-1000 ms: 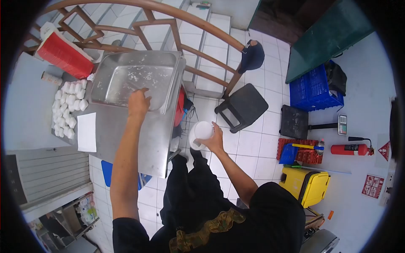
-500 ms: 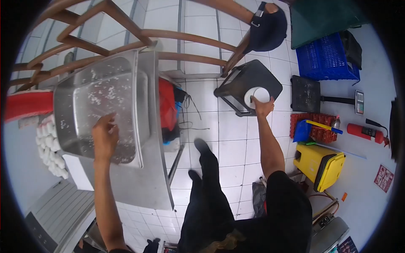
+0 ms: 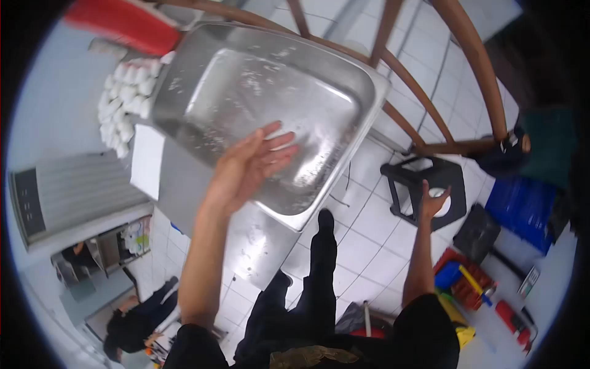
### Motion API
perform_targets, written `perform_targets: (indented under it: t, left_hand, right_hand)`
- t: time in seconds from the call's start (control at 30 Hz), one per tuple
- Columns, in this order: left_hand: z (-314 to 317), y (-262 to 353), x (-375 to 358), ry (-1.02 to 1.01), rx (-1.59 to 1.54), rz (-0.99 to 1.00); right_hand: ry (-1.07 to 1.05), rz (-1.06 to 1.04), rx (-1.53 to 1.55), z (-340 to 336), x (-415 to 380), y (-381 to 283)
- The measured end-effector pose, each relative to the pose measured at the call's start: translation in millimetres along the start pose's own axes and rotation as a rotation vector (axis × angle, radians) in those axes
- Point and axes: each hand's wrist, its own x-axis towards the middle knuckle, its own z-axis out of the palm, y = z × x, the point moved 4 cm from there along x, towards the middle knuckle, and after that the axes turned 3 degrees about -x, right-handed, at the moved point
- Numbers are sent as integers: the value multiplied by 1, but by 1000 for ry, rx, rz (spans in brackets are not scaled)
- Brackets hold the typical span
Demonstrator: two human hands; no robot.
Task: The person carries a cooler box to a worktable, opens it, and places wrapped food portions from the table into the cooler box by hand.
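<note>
A large stainless steel tray [image 3: 289, 92], scattered with small white bits, lies on a metal table [image 3: 243, 246]. My left hand [image 3: 249, 163] hovers over the near part of the tray, its fingers spread and nothing in them. Out to the right, my right hand [image 3: 430, 204] is at a round white object [image 3: 442, 208] on a black stool [image 3: 456, 184]. Thumb and fingers stand apart there, partly covering the white object; contact between them cannot be made out.
White bundles [image 3: 126, 98] and a red object [image 3: 126, 27] lie beyond the tray's left side. A wooden railing [image 3: 418, 89] runs behind. Blue crate [image 3: 522, 206], red fire extinguisher [image 3: 513, 326] and yellow bin [image 3: 458, 320] stand at right. Another person [image 3: 135, 326] is at lower left.
The view has swung toward the tray. My left hand has opened out, fingers spread over the tray. My right hand has loosened from the white object, which stays on the stool.
</note>
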Motion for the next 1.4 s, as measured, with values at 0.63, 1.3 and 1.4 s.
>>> perform_targets:
  t: [0.63, 1.3, 1.4]
  left_hand:
    - [36, 29, -122, 61, -418, 168]
    - [-173, -14, -216, 998, 1084, 889]
    - [-284, -47, -240, 1156, 1001, 869]
  right_hand:
    - [-650, -1091, 195, -141, -150, -528]
    - [-1287, 140, 1523, -226, -289, -562]
    - [-1184, 232, 1283, -176, -291, -519]
